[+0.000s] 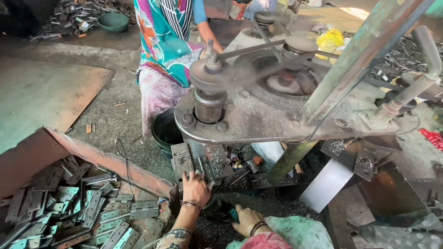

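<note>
The left hand [195,188] presses palm down, fingers spread and gripping nothing, on the grey metal plate [217,159] beneath the press machine [258,110], while the right hand [247,219] rests low beside it, its grip hidden, with a heap of hinges [87,207] left of both.

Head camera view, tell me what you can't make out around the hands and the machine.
- Left hand: its fingertips, tucked under the machine bed.
- Right hand: what it grips, covered by the fingers; only a teal bit shows.
- Spinning pulleys: motion blur hides their detail.
- Other person: cut off by the top edge.
</note>
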